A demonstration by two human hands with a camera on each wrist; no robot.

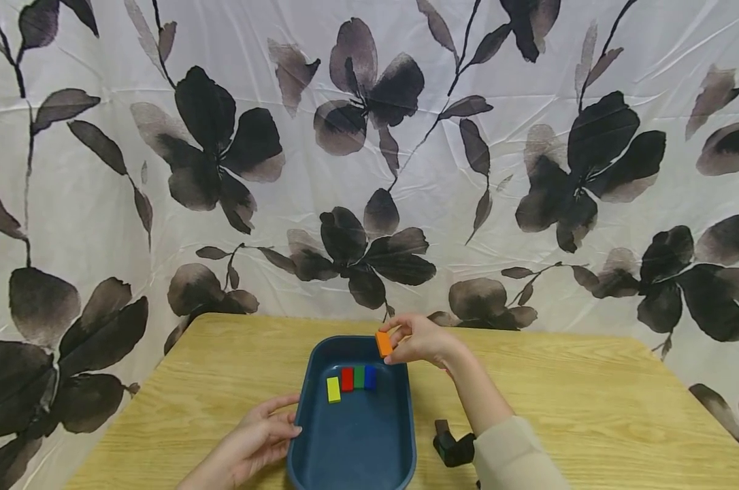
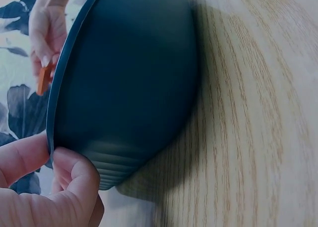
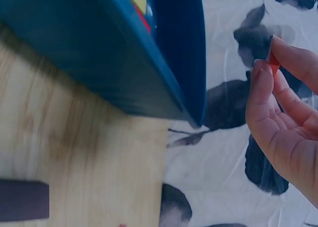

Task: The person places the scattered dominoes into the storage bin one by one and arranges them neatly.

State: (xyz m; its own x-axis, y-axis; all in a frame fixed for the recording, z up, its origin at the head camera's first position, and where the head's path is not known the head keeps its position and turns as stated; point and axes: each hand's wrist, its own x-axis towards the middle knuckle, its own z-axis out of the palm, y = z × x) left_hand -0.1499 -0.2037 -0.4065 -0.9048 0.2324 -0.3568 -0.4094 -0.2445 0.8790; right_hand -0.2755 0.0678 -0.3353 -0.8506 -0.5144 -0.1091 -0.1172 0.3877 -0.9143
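Right grip pinches the orange block btwn thumb and fingertips, held in the air just above the far right rim of the blue tray; block isn't touching the tray as far as head view shows. Right forearm comes in from lower right in a cream sleeve, runs up and left across the bench, wrist bent so the fingers point left toward the tray. Block's long axis runs roughly near-to-far w/ a slight tilt, one broad face turned toward the camera; in the right wrist view only a thin red-orange sliver shows btwn the fingertips, so exact tilt can't be told there. Left grip holds the tray's near left rim: thumb on the inner edge, fingers curled under the outer wall, seen close in the left wrist view. Left arm enters from bottom left, hand lying low on the bench. Tray sits on the bench w/ its long axis running away from the person. Inside, near the far end, a yellow block lies a bit apart on the left, then red block, green block and blue block side by side in a row, touching. Small black object lies on the bench just right of the tray, under the right forearm.
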